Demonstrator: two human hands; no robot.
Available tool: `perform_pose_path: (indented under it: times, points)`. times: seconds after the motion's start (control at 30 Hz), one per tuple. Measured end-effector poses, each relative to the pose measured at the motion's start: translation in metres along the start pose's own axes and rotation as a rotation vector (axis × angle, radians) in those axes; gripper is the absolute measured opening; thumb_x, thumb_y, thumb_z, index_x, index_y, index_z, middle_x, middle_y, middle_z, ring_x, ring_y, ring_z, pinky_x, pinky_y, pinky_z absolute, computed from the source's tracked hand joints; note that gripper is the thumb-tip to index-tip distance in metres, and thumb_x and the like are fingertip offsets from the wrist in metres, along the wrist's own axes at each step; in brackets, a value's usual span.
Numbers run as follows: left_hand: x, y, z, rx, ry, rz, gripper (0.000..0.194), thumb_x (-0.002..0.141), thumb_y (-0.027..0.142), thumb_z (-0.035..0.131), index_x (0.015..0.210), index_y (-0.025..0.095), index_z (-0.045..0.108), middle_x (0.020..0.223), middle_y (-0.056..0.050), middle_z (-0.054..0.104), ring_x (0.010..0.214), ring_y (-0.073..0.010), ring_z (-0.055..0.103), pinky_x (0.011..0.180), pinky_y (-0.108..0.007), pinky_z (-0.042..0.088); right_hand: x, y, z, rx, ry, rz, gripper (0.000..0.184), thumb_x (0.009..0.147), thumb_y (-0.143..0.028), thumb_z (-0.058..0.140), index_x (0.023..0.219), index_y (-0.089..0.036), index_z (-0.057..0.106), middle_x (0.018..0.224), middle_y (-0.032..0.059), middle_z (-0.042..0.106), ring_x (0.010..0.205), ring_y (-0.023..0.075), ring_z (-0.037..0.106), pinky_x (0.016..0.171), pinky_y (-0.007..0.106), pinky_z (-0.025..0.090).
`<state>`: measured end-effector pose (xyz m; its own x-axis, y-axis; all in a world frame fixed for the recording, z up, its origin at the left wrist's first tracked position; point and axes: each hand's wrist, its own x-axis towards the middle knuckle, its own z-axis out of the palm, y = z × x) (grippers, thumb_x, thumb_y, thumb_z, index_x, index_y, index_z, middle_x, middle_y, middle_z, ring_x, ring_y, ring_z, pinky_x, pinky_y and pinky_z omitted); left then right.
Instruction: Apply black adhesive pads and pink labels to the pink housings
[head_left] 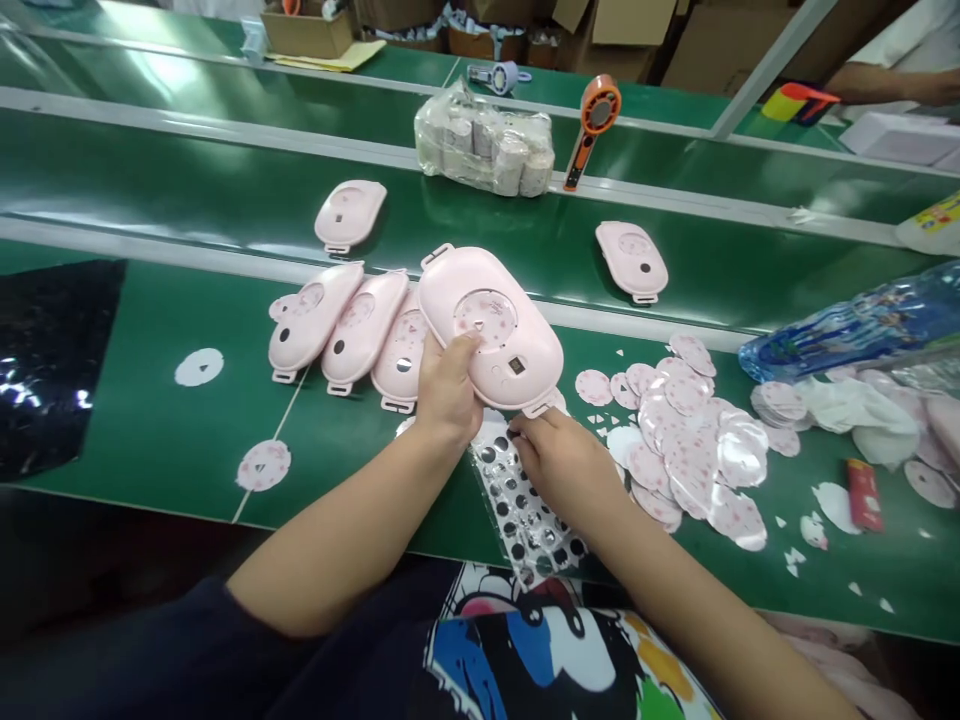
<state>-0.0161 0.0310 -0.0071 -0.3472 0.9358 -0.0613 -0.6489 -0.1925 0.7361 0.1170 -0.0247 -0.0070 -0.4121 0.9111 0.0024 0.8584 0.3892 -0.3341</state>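
Note:
My left hand (448,395) grips a pink oval plastic housing (536,340), thumb on its face near a round patterned inset and a small square window. Just below the housing, my right hand (562,460) has its fingers pinched at the upper end of a clear sheet of round black stickers (517,515). A dark spot shows at those fingertips, but what they hold is not clear. Left of the held housing, several similar pink housings lean in a row, among them a pink housing (365,328) with a black dot.
Loose patterned discs (679,440) lie piled on the green bench at right, near a blue bottle (847,320). Further back are two pink housings, a plastic-wrapped bundle (484,145) and an orange handheld fan (592,125). Another person's arm (892,85) is at far right.

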Motion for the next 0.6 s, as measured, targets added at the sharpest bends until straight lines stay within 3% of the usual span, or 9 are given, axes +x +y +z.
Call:
perform_pose_path:
  times: [0.33,0.6]
  points:
    - [0.007,0.003,-0.003,-0.066,0.046,-0.045,0.045,0.071,0.023,0.064,0.115,0.018,0.056,0.098,-0.005,0.070,0.100,-0.0242,0.065,0.091,-0.036,0.049,0.008,0.001,0.002,0.060,-0.070,0.028,0.014,0.076,-0.013,0.049,0.086,-0.020,0.057,0.081,0.0024,0.058,0.070,0.0159,0.053,0.063,0.028,0.039]
    - [0.005,0.005,-0.002,-0.092,0.079,-0.103,0.040,0.070,0.022,0.063,0.109,0.015,0.058,0.094,-0.006,0.069,0.101,-0.0246,0.064,0.092,-0.036,0.049,-0.002,0.004,0.001,0.085,-0.051,-0.128,0.013,0.079,-0.008,0.046,0.074,-0.019,0.051,0.086,0.0065,0.055,0.078,0.0181,0.051,0.071,0.031,0.041]
